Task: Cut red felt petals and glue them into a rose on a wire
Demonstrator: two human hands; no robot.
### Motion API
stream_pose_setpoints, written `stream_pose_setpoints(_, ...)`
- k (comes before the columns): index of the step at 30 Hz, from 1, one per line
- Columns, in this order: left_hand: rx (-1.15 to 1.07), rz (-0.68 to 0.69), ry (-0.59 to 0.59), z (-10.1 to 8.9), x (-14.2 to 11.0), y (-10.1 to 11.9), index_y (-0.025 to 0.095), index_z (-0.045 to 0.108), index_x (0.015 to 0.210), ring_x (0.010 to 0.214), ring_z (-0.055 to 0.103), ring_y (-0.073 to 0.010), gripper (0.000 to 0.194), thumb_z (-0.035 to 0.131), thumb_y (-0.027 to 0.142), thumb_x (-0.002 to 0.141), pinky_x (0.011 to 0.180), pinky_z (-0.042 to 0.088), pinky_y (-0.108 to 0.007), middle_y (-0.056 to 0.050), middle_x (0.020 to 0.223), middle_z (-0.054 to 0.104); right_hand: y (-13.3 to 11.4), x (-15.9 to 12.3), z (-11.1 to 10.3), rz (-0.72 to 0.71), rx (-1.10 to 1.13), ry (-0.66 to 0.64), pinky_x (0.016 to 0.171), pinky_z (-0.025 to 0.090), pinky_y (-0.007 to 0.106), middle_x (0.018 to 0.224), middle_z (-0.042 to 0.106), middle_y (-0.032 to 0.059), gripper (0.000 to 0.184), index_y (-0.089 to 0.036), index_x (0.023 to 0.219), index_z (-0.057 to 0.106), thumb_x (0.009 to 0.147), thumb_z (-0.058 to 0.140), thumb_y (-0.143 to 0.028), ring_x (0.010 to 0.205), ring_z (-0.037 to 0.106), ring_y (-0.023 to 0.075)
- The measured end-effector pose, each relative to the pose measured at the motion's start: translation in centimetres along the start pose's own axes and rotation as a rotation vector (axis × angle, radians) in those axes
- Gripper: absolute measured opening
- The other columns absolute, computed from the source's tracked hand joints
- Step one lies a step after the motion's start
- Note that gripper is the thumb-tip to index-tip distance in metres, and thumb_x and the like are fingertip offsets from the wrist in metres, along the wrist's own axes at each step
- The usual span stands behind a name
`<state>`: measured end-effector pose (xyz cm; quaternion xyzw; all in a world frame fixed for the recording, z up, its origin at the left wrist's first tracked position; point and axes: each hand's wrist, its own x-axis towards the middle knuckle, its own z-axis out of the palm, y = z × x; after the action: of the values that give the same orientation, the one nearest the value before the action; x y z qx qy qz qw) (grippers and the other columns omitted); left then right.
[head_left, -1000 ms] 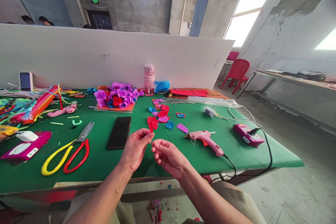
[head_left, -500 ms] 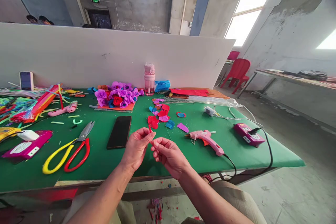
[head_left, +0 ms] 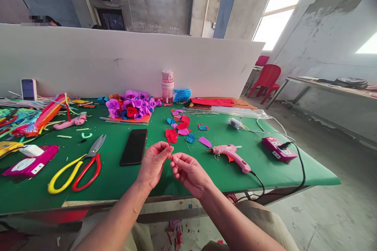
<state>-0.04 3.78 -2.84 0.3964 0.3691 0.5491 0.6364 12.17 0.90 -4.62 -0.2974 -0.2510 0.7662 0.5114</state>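
Above the front of the green table, my left hand pinches a thin red piece, its tip poking up past the thumb. My right hand is closed close beside it, thumb against forefinger at the red piece's lower end. What the right fingertips grip is too small to make out. Just beyond the hands lie loose petals: red petals, a blue petal and a purple petal. To the right, a pink glue gun rests on its side.
Left of my hands lie a black phone and scissors. Behind stand a bunch of paper roses and a pink bottle before a white partition. Power strips and cords lie at both sides.
Both hands keep almost the same pinch in nearly the same place. The view has shifted very slightly; nothing on the table has visibly moved.
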Motion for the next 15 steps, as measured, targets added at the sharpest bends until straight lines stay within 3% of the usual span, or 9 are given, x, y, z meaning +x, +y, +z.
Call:
stream_pose_setpoints(5, 0.074, 0.059, -0.018, -0.79, 0.36, 0.18, 0.014, 0.066, 0.08, 0.061, 0.045, -0.0087, 0.038, 0.073, 0.047, 0.064, 0.059, 0.037, -0.021, 0.0, 0.072, 0.057, -0.42, 0.05, -0.2, 0.005, 0.052, 0.05, 0.045, 0.039, 0.012, 0.062, 0.061, -0.0017, 0.027, -0.011, 0.076, 0.065, 0.061, 0.081, -0.027, 0.047, 0.049, 0.0012)
stream_pose_setpoints(9, 0.117, -0.007, -0.099, -0.96, 0.31, 0.24, 0.014, 0.069, 0.082, 0.067, 0.047, -0.0112, 0.035, 0.065, 0.047, 0.074, 0.062, 0.038, -0.022, -0.003, 0.075, 0.059, -0.49, 0.03, -0.36, 0.022, 0.083, 0.051, 0.045, 0.04, 0.011, 0.062, 0.06, -0.002, 0.025, -0.011, 0.076, 0.065, 0.061, 0.081, -0.024, 0.047, 0.049, 0.001)
stream_pose_setpoints(12, 0.136, -0.055, -0.166, -0.71, 0.12, 0.29, 0.014, 0.07, 0.077, 0.07, 0.049, -0.0127, 0.029, 0.067, 0.042, 0.074, 0.067, 0.039, -0.024, -0.004, 0.072, 0.06, -0.38, 0.01, -0.34, 0.044, 0.098, 0.042, 0.044, 0.039, 0.011, 0.062, 0.06, -0.0019, 0.024, -0.011, 0.073, 0.064, 0.061, 0.081, -0.022, 0.046, 0.049, 0.001)
stream_pose_setpoints(15, 0.141, -0.058, -0.161, -0.51, 0.01, 0.29, 0.014, 0.069, 0.066, 0.069, 0.049, -0.0119, 0.023, 0.071, 0.037, 0.07, 0.069, 0.039, -0.023, -0.003, 0.068, 0.062, -0.25, 0.02, -0.29, 0.062, 0.093, 0.03, 0.044, 0.038, 0.011, 0.062, 0.06, -0.0016, 0.024, -0.011, 0.073, 0.064, 0.062, 0.08, -0.023, 0.046, 0.049, 0.001)
